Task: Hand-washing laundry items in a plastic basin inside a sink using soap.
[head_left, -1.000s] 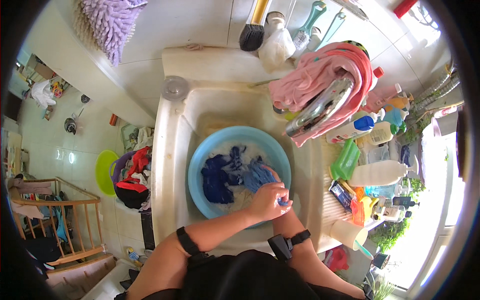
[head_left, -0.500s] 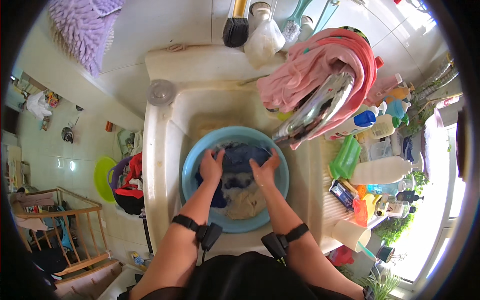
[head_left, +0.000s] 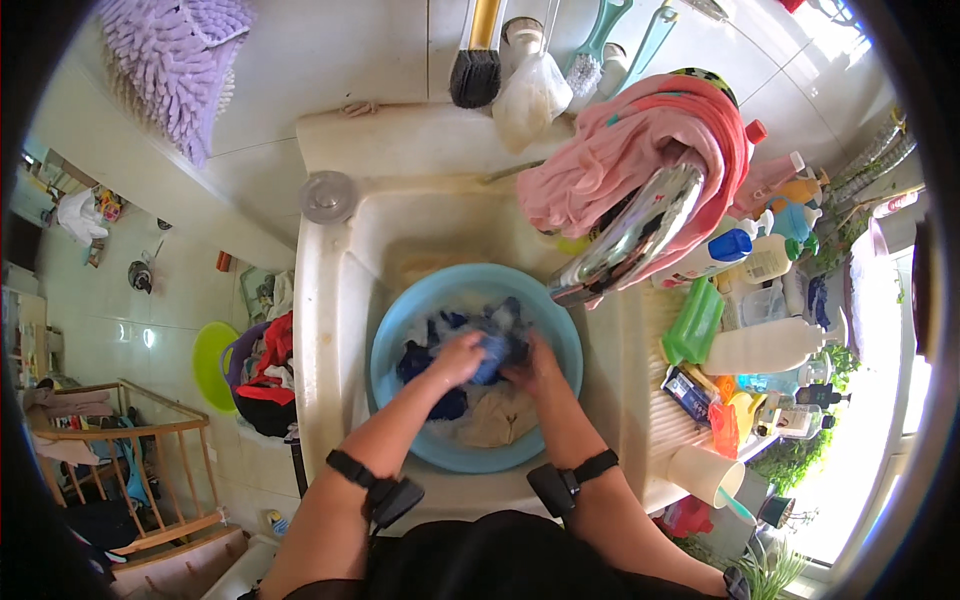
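In a cream-coloured sink (head_left: 316,330), inside a round light-blue plastic basin (head_left: 472,459) of suds: gripping wet blue cloth (head_left: 489,362) in the curled left hand (head_left: 459,361), beside crumpled beige cloth (head_left: 494,419); at right, with a right hand (head_left: 537,366) too blurred to tell whether closed.

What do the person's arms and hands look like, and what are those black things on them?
The left hand and right hand wear no gloves, and no sleeves cover the forearms. Each forearm has a black strap around it with a chunky, boxy black gadget attached. The person's clothing is black too.
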The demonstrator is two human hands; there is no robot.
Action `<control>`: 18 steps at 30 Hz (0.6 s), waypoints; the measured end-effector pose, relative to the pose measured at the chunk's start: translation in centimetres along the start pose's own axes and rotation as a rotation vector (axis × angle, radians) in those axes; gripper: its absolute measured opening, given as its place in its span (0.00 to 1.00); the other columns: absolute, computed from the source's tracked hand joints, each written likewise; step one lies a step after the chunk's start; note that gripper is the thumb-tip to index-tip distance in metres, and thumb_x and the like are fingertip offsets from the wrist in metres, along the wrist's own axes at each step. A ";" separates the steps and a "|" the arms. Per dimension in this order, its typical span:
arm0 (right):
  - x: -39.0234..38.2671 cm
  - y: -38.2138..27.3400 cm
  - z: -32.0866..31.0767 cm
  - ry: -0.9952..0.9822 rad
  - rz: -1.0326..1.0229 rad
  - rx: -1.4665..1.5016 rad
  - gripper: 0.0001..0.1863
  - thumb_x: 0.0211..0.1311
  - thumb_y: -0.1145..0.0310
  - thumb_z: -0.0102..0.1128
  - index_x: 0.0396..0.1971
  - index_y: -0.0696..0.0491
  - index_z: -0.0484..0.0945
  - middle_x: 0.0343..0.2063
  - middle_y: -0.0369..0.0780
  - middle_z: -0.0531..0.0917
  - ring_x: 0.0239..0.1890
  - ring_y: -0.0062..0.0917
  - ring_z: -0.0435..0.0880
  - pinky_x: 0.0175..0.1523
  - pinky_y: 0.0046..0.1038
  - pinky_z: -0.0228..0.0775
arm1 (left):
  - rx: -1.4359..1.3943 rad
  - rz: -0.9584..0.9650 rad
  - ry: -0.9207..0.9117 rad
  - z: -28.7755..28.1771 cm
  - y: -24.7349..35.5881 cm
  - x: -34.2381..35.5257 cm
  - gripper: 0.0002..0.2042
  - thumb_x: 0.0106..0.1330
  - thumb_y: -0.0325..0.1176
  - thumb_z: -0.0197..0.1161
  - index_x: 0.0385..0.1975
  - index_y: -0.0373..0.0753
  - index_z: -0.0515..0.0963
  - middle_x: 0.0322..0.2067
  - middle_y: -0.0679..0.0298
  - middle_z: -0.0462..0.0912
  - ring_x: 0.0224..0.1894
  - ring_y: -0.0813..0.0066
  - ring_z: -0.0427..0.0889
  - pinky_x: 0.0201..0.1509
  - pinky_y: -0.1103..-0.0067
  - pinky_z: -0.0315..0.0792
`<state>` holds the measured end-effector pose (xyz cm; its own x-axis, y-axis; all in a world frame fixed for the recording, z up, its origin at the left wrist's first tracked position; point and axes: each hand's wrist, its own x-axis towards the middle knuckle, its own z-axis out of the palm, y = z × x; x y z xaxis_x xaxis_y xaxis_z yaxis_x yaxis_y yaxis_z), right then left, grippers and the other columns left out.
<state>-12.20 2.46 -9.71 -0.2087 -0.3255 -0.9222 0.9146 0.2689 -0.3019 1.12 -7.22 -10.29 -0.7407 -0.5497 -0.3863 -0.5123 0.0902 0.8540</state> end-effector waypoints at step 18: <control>-2.4 1.0 2.7 0.359 -0.784 -1.022 0.26 0.54 0.58 0.52 0.51 0.54 0.61 0.51 0.49 0.62 0.50 0.44 0.67 0.52 0.37 0.61 | 0.437 -0.048 0.471 -1.4 1.1 2.9 0.10 0.54 0.38 0.55 0.34 0.42 0.72 0.35 0.53 0.72 0.35 0.54 0.75 0.34 0.66 0.70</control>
<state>-9.89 1.05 -7.11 -0.7790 -0.4925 -0.3879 -0.1230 0.7268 -0.6758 -0.97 -9.90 -9.99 -0.4938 -0.8580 -0.1411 -0.7434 0.3324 0.5804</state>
